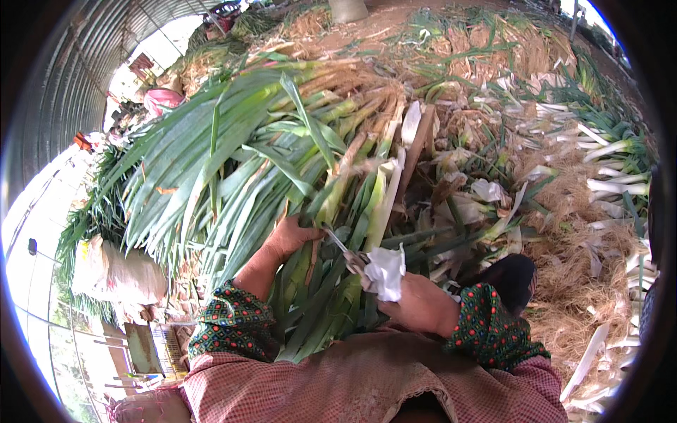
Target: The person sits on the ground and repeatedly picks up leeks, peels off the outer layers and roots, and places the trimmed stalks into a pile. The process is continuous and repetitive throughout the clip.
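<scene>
My left hand [288,238] grips a leek [330,203] with long green leaves, its root end pointing away from me. Close to that hand's fingertips is the thin metal blade of a small knife [336,240]. The knife's handle is in my right hand [423,305], whose fingers are partly covered by a crumpled white scrap [386,270]; I cannot tell whether it is leek skin or cloth. Long leek leaves [322,312] lie across my lap below both hands. Just beyond, a pale peeled-looking leek stalk [385,198] slants upward.
A large heap of leeks [211,153] spreads ahead and left. Near its right side stands a wooden piece [418,143]. Trimmed roots [568,254] cover the ground at right, beside white-stemmed leeks [619,186]. A pale sack [119,272] lies left; my dark shoe [510,283] rests at right.
</scene>
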A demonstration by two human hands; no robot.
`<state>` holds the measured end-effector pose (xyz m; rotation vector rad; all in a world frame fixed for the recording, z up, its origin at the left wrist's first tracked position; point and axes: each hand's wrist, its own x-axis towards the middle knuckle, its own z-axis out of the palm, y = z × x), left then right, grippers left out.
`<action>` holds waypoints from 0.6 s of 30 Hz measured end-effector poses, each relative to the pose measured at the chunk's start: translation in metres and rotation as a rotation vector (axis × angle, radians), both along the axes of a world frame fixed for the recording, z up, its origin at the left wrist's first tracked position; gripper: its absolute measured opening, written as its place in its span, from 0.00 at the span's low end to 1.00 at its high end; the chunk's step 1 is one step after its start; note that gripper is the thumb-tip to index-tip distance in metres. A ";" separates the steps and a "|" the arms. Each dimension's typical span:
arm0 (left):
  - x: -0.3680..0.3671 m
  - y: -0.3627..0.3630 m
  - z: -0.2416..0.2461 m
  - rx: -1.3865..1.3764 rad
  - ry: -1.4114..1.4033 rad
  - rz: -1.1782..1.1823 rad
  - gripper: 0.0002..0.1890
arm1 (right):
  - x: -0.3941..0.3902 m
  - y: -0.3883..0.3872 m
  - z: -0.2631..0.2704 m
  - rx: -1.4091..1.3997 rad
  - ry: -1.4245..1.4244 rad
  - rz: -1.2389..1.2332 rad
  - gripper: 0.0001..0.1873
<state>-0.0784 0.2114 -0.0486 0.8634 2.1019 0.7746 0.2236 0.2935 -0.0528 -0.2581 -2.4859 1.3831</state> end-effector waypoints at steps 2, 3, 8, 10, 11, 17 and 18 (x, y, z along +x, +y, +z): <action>0.002 -0.001 -0.009 0.039 -0.066 0.042 0.27 | -0.020 0.010 -0.007 0.091 -0.007 -0.069 0.17; 0.003 -0.004 -0.012 0.063 -0.094 0.071 0.27 | -0.033 0.019 -0.015 0.142 -0.006 -0.096 0.17; -0.013 -0.009 -0.048 0.063 0.078 0.086 0.29 | -0.017 0.002 -0.005 0.070 -0.024 -0.117 0.18; -0.010 -0.008 -0.054 0.019 0.128 0.081 0.28 | -0.015 -0.004 0.002 0.113 -0.050 -0.141 0.16; -0.008 -0.008 -0.057 -0.003 0.154 0.079 0.27 | -0.015 -0.001 0.007 0.128 -0.105 -0.155 0.16; 0.022 -0.001 -0.070 0.087 0.295 0.153 0.34 | -0.072 0.063 -0.016 0.266 -0.427 -0.401 0.12; 0.029 0.001 -0.072 0.102 0.337 0.151 0.35 | -0.079 0.069 -0.021 0.296 -0.349 -0.453 0.13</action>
